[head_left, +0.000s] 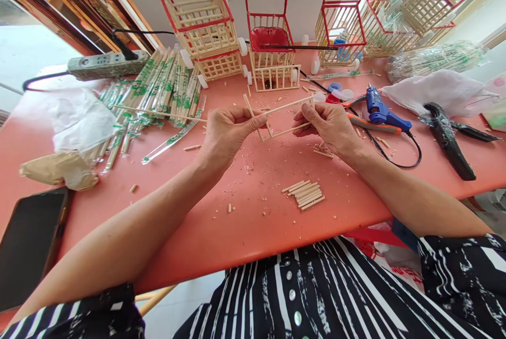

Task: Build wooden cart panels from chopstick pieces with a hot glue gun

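Note:
Both hands hold a small rectangular frame of thin wooden sticks [290, 105] above the middle of the table. My left hand [234, 124] pinches its left end between thumb and fingers, where two short sticks stand close together. My right hand [326, 122] grips the right end, its thumb over the corner and partly hiding it. A pile of short cut sticks [308, 194] lies on the pink table [221, 241] below the hands. Behind the frame stands a small stick-built cart [275, 77] with a red bowl [270, 38] in it.
Wrapped chopsticks [160, 83] and a power strip [106, 65] lie on the left, a phone [31, 244] nearer. On the right are a blue glue gun [383, 109], orange-handled pliers [379, 125] and a black-handled tool [450, 141]. More stick carts [205, 38] line the wall.

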Available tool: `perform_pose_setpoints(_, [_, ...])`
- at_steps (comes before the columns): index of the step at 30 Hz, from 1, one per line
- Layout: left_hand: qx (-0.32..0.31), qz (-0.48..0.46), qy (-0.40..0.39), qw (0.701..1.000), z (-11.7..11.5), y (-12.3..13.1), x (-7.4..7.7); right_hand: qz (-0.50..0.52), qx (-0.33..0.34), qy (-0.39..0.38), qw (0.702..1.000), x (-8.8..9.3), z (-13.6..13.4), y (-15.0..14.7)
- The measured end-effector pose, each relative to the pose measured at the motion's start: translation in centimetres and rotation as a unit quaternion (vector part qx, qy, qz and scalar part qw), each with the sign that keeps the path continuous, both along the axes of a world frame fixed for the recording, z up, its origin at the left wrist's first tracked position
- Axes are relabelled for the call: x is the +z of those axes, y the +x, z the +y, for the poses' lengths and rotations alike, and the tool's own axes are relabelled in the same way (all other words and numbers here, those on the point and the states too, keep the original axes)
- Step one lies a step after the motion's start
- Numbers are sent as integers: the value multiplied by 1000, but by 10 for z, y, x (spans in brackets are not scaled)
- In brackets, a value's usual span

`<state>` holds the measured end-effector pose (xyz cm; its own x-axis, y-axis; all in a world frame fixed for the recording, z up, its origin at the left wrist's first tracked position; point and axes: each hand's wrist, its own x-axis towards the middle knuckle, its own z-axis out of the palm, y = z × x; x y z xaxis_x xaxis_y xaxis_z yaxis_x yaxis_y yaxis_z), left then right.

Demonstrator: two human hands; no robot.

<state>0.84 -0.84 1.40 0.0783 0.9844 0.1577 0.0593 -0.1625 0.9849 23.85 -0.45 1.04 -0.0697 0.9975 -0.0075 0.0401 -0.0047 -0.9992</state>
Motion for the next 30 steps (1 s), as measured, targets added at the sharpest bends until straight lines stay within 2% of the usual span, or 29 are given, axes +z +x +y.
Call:
perform_pose_setpoints(7, [1,19,-8,1000,2,-1,1,-9,-6,-9,1000,1,1,1])
perform_pose_setpoints(14, [-48,24,-59,997,0,1,1,1,-23,-12,1000,3,1,1])
perform_pose_setpoints(21, [-63,37,-66,995,-2,3,-2,20,-8,-21,1000,3,-2,-2])
perform_pose_setpoints(30, [-66,13,-111,992,5,-3,3,5,31,-43,999,3,0,2])
